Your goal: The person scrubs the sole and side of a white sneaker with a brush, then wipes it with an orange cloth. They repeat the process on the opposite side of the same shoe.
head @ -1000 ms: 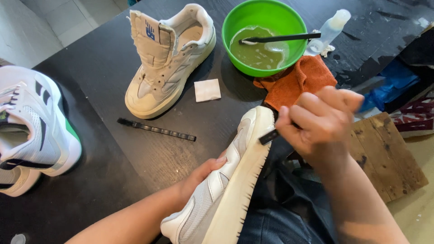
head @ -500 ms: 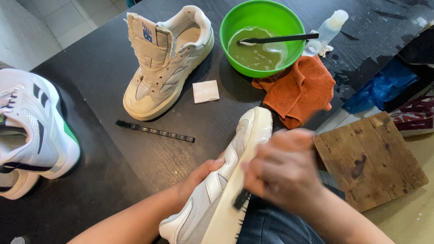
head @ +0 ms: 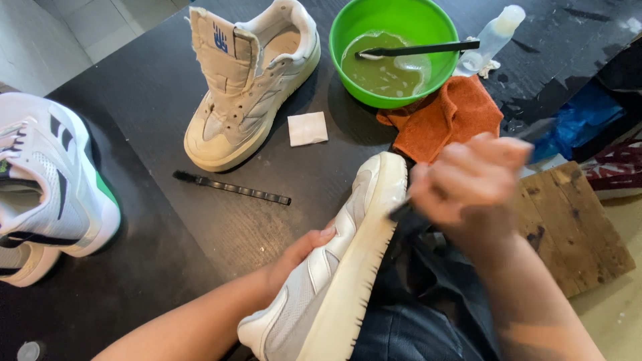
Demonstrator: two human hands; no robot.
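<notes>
A white sneaker lies tilted on its side over my lap, sole edge turned up. My left hand grips its upper from the left. My right hand, blurred with motion, is closed around a small black brush whose head touches the sole edge near the toe.
On the dark table stand a beige sneaker, a green bowl of cloudy liquid with a black brush across it, a clear bottle, an orange cloth, a white pad, a loose black brush and white-green sneakers. A wooden board lies right.
My right hand with the brush went down along the sole edge toward the middle, then back up to the toe end. The left hand kept its hold.
</notes>
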